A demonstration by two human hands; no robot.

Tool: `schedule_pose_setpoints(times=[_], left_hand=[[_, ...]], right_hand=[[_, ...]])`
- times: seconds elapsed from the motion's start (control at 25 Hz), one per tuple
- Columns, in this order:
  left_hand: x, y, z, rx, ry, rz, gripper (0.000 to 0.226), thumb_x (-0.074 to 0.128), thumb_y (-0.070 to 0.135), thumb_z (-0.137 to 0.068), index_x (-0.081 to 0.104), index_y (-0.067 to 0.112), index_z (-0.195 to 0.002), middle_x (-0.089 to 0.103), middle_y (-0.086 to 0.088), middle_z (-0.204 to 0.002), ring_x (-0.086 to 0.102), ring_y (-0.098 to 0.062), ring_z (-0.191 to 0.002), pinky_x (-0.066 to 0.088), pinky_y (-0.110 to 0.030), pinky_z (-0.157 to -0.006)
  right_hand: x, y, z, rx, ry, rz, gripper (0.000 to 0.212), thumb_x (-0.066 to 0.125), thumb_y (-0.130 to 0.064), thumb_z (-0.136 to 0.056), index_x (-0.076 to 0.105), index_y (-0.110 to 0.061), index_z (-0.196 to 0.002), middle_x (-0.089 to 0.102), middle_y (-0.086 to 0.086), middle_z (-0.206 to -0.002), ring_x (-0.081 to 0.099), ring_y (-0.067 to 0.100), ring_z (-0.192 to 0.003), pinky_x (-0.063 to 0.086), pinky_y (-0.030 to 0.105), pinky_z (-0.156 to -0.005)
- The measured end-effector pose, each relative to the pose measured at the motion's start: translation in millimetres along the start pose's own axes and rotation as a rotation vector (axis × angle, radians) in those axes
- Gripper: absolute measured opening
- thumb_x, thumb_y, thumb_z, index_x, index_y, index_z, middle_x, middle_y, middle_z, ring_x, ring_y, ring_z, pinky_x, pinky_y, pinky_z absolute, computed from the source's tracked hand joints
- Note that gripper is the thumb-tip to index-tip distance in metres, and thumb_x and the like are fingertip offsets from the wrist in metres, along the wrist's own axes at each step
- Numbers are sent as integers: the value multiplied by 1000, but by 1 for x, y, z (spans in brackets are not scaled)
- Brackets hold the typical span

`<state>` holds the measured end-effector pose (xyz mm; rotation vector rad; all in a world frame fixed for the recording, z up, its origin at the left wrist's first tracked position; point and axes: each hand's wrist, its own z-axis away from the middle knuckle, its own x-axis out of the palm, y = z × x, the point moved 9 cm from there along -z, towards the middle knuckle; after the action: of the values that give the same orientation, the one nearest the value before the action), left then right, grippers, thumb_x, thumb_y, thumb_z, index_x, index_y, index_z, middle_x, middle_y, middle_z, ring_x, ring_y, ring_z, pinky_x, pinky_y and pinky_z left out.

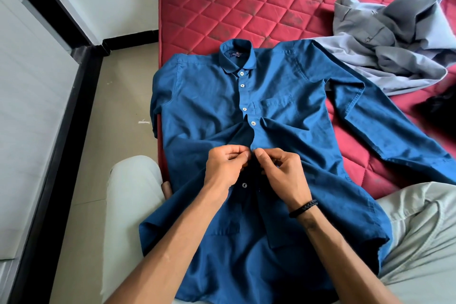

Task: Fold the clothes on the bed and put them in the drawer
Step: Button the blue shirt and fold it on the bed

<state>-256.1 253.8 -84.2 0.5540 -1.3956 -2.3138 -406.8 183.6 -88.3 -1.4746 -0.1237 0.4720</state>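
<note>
A blue long-sleeved shirt lies face up on the red quilted mattress, collar at the far end, hem draped over my lap. Its upper buttons are closed; the placket gapes open below them. My left hand pinches the left edge of the placket at mid-chest. My right hand, with a black braided band on the wrist, pinches the right edge just beside it. Both hands meet at one point on the shirt front. One sleeve stretches out to the right across the mattress.
A crumpled grey garment lies at the back right of the mattress, a dark item at the right edge. Tiled floor and a white wall with black trim run along the left. My legs in pale trousers flank the shirt.
</note>
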Motion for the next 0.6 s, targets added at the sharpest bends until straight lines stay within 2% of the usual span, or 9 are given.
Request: schedule_pose_setpoints(times=[0.08, 0.24, 0.32, 0.44, 0.6], left_hand=[[5, -3, -1, -45, -80, 52, 7, 71, 9, -95, 76, 14, -94, 73, -2, -83, 65, -11, -76, 56, -21, -74], [8, -4, -1, -49, -133, 78, 9, 68, 10, -98, 76, 10, -102, 75, -8, -91, 68, -14, -84, 58, -25, -82], [5, 0, -1, -23, -106, 82, 11, 71, 19, -97, 78, 11, -101, 78, -6, -92, 70, -12, -84, 60, -24, -82], [2, 5, 0, 53, -69, -8, 23, 84, 40, -83, 81, 21, -96, 80, 2, -89, 75, -6, -87, 60, -27, -86], [-8, 10, -2, 133, 45, -75, 13, 86, 30, -82, 76, 30, -91, 80, 5, -84, 76, -7, -84, 61, -36, -91]], right_hand=[[2, 3, 1, 59, -17, -128, 14, 71, -25, -97, 80, -17, -91, 76, -3, -77, 62, 6, -67, 52, 29, -66], [0, 5, 2, 52, 7, -155, 2, 80, -17, -88, 79, -16, -89, 78, 2, -81, 63, 8, -70, 52, 25, -69], [0, 7, 5, 63, 47, -159, 6, 84, -15, -85, 79, -15, -88, 77, 3, -80, 62, 9, -69, 53, 25, -69], [-1, 7, 7, 47, 134, -141, 8, 86, -19, -83, 78, -17, -84, 75, -1, -75, 59, 10, -65, 51, 27, -65], [3, 2, 8, 39, 99, -164, 12, 88, -20, -81, 79, -13, -83, 76, 1, -76, 59, 6, -63, 50, 21, -62]])
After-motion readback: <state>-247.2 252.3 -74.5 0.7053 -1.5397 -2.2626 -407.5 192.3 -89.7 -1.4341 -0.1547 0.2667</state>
